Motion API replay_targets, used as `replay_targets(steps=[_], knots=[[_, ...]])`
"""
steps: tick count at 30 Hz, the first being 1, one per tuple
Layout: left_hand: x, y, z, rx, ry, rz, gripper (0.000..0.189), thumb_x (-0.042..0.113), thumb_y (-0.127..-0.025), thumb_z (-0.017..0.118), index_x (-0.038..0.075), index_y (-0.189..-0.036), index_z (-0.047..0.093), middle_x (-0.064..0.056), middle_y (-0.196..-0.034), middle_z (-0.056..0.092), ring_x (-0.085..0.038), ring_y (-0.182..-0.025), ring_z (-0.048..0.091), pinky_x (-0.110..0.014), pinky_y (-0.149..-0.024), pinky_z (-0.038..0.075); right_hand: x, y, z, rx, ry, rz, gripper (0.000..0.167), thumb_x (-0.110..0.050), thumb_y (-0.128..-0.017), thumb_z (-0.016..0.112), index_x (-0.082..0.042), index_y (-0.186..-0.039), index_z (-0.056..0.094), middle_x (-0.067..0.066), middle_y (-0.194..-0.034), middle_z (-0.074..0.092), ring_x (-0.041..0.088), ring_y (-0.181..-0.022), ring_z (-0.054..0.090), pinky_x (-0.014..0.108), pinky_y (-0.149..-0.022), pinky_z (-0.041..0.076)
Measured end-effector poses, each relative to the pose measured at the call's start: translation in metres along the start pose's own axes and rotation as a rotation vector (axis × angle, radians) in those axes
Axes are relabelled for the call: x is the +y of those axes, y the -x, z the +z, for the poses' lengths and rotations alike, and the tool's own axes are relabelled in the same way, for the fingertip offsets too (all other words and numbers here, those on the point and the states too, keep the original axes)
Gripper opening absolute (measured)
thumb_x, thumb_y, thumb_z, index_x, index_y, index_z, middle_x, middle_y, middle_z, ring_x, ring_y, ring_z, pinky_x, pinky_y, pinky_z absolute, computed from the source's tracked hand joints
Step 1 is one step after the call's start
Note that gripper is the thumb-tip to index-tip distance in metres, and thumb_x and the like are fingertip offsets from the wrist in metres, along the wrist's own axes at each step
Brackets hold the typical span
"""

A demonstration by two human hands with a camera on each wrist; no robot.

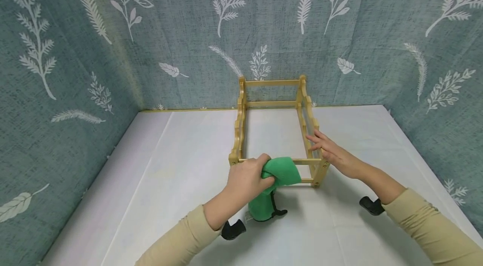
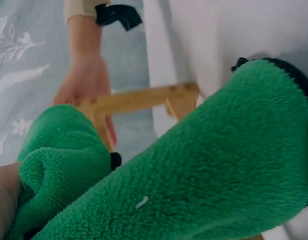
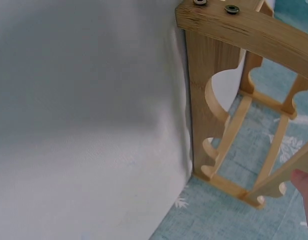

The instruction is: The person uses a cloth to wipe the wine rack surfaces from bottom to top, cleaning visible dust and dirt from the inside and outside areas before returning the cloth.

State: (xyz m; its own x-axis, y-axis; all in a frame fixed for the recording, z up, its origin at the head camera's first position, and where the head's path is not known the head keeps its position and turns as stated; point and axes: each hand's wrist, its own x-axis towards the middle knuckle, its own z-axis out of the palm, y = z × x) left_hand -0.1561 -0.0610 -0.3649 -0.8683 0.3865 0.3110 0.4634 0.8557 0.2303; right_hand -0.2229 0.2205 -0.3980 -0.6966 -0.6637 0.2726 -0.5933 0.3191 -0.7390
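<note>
A fuzzy green cloth [image 1: 281,170] with black edging is bunched in my left hand [image 1: 247,178]. Its top folds over my thumb and fingers, and the lower part hangs down close to the tabletop. In the left wrist view the cloth [image 2: 209,155] covers much of the picture. Just behind it stands a light wooden rack [image 1: 307,161] with scalloped side rails. My right hand [image 1: 336,155] is at the rack's near right side, fingers extended along the side rail. The right wrist view shows the rack's notched side [image 3: 199,90] up close, with one fingertip [image 3: 306,190] near a rail.
The rack stands on a white-covered table [image 1: 181,153], its far end near the back. Blue-green leaf-patterned fabric [image 1: 188,19] rises behind and on both sides. Black pieces [image 1: 234,229] are worn at both wrists.
</note>
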Motion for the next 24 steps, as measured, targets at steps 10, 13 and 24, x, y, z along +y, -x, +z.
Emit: replay_targets(steps=[10, 13, 24], knots=[[-0.051, 0.039, -0.025, 0.075, -0.06, -0.11, 0.029, 0.022, -0.074, 0.07, 0.017, -0.101, 0.062, 0.002, -0.059, 0.052, -0.009, -0.045, 0.037, -0.023, -0.037, 0.027, -0.001, 0.0, 0.004, 0.003, -0.041, -0.025, 0.019, -0.011, -0.1, 0.031, -0.01, -0.109, 0.048, -0.027, -0.143, 0.019, 0.004, -0.138, -0.003, 0.073, -0.093, 0.01], [-0.06, 0.048, -0.032, 0.064, -0.032, -0.142, 0.031, 0.019, -0.074, 0.069, 0.017, -0.104, 0.062, 0.002, -0.061, 0.054, -0.009, -0.045, 0.037, -0.024, -0.038, 0.028, -0.002, -0.001, 0.005, -0.018, -0.062, -0.021, 0.02, -0.017, -0.101, 0.031, -0.014, -0.11, 0.049, -0.028, -0.143, 0.018, 0.002, -0.138, -0.004, 0.073, -0.092, 0.011], [-0.031, 0.036, -0.039, -0.017, 0.155, -0.002, 0.031, 0.025, -0.075, 0.069, 0.018, -0.105, 0.063, 0.008, -0.075, 0.062, -0.004, -0.052, 0.042, -0.02, -0.044, 0.033, 0.001, -0.024, -0.015, 0.001, 0.154, 0.063, 0.042, -0.018, -0.1, 0.037, 0.002, -0.136, 0.039, 0.02, -0.15, 0.015, 0.032, -0.14, -0.003, 0.067, -0.101, 0.005]])
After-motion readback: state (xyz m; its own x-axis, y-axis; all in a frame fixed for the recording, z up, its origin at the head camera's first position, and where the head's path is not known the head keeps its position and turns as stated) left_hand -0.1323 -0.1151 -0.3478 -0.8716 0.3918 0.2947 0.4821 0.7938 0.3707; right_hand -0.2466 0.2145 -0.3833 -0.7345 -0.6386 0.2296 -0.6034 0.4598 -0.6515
